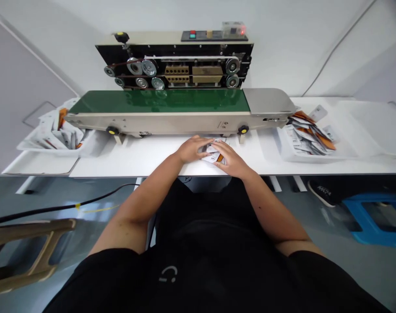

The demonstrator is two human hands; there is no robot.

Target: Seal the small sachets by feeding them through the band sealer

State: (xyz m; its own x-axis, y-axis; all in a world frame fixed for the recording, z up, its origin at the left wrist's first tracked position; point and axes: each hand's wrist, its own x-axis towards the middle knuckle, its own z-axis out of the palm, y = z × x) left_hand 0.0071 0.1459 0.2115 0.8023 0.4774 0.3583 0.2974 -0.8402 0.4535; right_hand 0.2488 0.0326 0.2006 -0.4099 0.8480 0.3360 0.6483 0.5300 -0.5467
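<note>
Several small white-and-orange packets [213, 158] lie on the white table close to its front edge, between my two hands. My left hand [193, 149] curves around them from the left, fingers stretched across their upper side. From the right, my right hand [232, 160] closes around the same packets, its fingertips meeting those of my left hand at the top. The fingers partly hide the packets, so I cannot tell how they are stacked. Just behind my hands stands a band sealing machine with a green conveyor belt [159, 101].
A white bin [96, 143] of packets stands at the left, another bin [283, 150] of packets at the right. Beyond it sits a translucent tray [377, 130]. A blue stool [364, 217], a brown stool [48, 256] and a black cable [51, 210] are below the table's level.
</note>
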